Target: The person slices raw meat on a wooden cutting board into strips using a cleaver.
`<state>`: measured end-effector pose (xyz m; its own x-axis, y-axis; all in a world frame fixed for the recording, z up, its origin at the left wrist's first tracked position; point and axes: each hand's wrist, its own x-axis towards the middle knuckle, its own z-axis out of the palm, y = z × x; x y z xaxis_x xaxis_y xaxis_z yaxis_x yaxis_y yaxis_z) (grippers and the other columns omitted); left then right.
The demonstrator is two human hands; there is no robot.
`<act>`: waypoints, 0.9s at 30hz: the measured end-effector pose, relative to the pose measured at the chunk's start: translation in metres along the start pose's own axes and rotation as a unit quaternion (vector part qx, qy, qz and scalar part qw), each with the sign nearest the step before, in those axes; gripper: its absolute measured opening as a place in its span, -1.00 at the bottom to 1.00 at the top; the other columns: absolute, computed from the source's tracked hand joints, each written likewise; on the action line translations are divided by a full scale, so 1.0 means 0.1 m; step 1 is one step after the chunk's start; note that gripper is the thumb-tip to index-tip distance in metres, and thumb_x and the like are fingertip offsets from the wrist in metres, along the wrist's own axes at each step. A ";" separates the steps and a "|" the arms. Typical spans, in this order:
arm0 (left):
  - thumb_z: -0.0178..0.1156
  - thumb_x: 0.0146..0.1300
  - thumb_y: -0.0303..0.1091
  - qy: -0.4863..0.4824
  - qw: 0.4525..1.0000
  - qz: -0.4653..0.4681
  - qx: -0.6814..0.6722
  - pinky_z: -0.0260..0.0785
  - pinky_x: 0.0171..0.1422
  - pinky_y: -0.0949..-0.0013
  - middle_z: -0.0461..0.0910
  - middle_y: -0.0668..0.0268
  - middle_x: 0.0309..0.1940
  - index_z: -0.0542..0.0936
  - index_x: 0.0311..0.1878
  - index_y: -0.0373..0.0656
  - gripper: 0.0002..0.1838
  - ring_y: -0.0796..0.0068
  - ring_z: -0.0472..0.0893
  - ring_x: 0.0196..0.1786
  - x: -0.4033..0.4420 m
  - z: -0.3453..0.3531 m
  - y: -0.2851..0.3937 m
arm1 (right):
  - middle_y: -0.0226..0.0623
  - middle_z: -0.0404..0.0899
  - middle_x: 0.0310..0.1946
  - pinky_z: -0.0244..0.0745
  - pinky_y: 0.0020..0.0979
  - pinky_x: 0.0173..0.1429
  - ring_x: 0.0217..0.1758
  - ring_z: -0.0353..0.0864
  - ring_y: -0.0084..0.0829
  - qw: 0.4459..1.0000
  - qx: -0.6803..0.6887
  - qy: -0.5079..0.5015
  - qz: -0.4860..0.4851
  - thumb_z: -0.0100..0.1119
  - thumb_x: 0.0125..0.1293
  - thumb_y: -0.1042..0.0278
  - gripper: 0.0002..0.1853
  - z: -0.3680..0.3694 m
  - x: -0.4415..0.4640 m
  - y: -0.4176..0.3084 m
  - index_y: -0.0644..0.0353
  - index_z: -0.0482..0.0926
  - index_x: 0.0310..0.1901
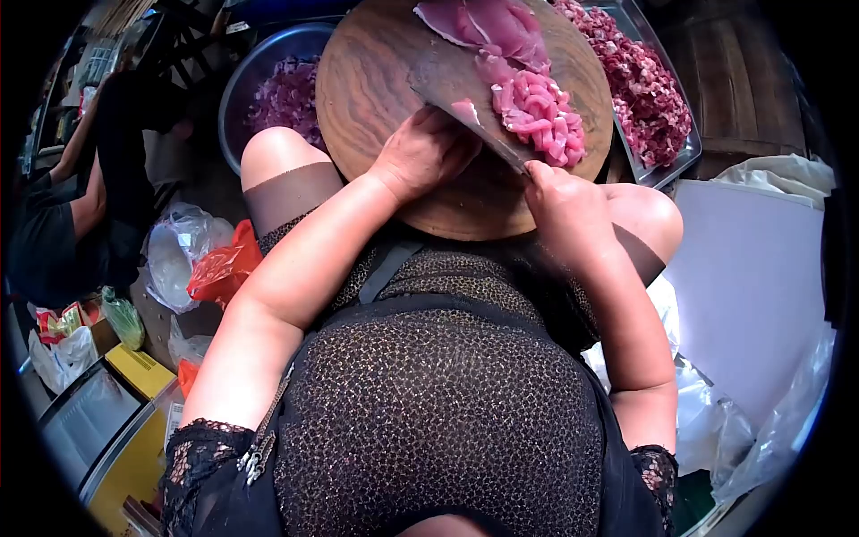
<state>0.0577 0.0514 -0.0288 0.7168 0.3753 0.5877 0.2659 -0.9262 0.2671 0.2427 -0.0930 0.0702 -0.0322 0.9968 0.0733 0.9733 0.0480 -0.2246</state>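
Note:
My right hand (568,210) is closed round the handle end of a cleaver (497,141) above a round wooden chopping board (367,80). The dark blade slants up and to the left, with a small bit of meat (465,111) on it. My left hand (428,154) is against the near side of the blade, fingers curled; whatever they hold is hidden. Just beyond the blade lies a heap of pink meat strips (541,116). Larger flat slices of meat (483,27) rest at the board's far edge.
A metal bowl (234,98) of chopped meat stands left of the board, and a metal tray (693,148) heaped with minced meat to the right. Plastic bags, one red (224,268), lie at the left. Another person (80,206) is at far left. A pale board (743,286) lies at right.

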 end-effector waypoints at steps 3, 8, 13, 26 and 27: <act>0.37 0.10 -0.32 0.008 0.996 -0.064 -0.068 0.45 0.18 0.18 0.63 0.21 -0.09 0.71 -0.16 -0.10 -0.78 0.12 0.58 -0.01 0.05 -0.05 0.02 | -0.18 0.59 -0.56 0.57 -0.12 -0.40 -0.47 0.67 -0.12 0.998 -0.038 -0.054 0.000 0.08 0.37 0.31 -0.84 -0.16 0.13 0.01 0.15 0.45 -0.36; 0.36 0.10 -0.39 0.031 0.987 -0.077 -0.135 0.51 0.05 0.19 0.63 0.21 -0.19 0.69 -0.21 -0.16 -0.82 0.11 0.62 -0.12 0.10 -0.12 0.03 | 0.02 0.67 -0.43 0.62 -0.07 -0.26 -0.32 0.72 -0.02 0.991 0.006 -0.134 0.027 0.03 0.16 0.55 -0.89 -0.01 0.58 -0.11 0.27 0.58 -0.36; 0.34 0.09 -0.35 -0.035 0.985 -0.090 -0.142 0.46 0.19 0.16 0.63 0.16 -0.06 0.69 -0.14 -0.17 -0.75 0.10 0.60 0.03 0.08 -0.18 -0.01 | -0.05 0.68 -0.40 0.60 -0.03 -0.19 -0.25 0.71 -0.02 0.993 0.023 -0.089 0.070 0.05 0.39 0.31 -0.82 0.12 0.96 -0.02 0.19 0.61 -0.25; 0.38 0.11 -0.26 -0.060 0.991 -0.089 -0.079 0.44 0.22 0.16 0.57 0.19 0.03 0.63 0.06 -0.14 -0.57 0.14 0.54 0.12 -0.06 -0.14 0.08 | -0.02 0.64 -0.40 0.56 -0.07 -0.25 -0.31 0.68 -0.01 0.987 0.019 -0.137 0.078 0.11 0.41 0.29 -0.82 -0.25 0.03 -0.05 0.23 0.56 -0.18; 0.38 0.11 -0.27 -0.057 0.992 -0.082 -0.078 0.44 0.22 0.16 0.56 0.19 0.04 0.63 0.07 -0.14 -0.57 0.13 0.54 0.12 -0.06 -0.14 0.08 | -0.02 0.64 -0.40 0.56 -0.07 -0.25 -0.31 0.68 -0.01 0.987 0.020 -0.139 0.080 0.11 0.41 0.29 -0.82 -0.27 0.08 -0.07 0.23 0.56 -0.18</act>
<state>0.0460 0.0426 -0.0196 0.7431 0.5059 0.4382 0.2891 -0.8331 0.4716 0.2422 -0.0874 0.0983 0.0548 0.9707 -0.2340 0.9616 -0.1145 -0.2496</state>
